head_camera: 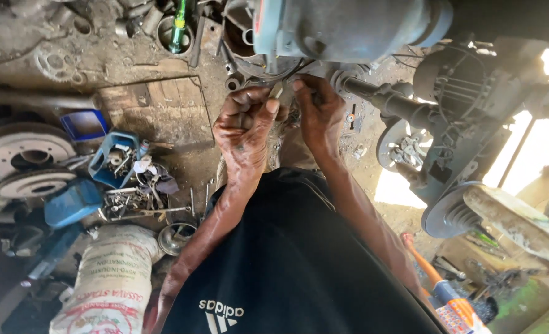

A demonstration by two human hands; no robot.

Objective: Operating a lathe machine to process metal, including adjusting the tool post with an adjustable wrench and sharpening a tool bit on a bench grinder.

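Observation:
Both of my hands are raised to the underside of a grey metal housing (342, 28) at the top of the view. My left hand (245, 127) is curled, pinching a small pale metal piece (276, 91) between thumb and fingers just below the housing. My right hand (319, 114) is beside it, almost touching it. Its fingers are bent in against the housing's lower edge, and what they hold is hidden. Both hands are smeared with dark grease. My black shirt (293, 266) fills the bottom middle.
A dark shaft (398, 105) with a hub and disc (454, 213) runs to the right. At left lie brake discs (24, 151), blue tubs of bolts (113, 158) and a white sack (110, 278). An orange-handled tool (448, 297) lies lower right, and a green screwdriver (178, 25) at the top.

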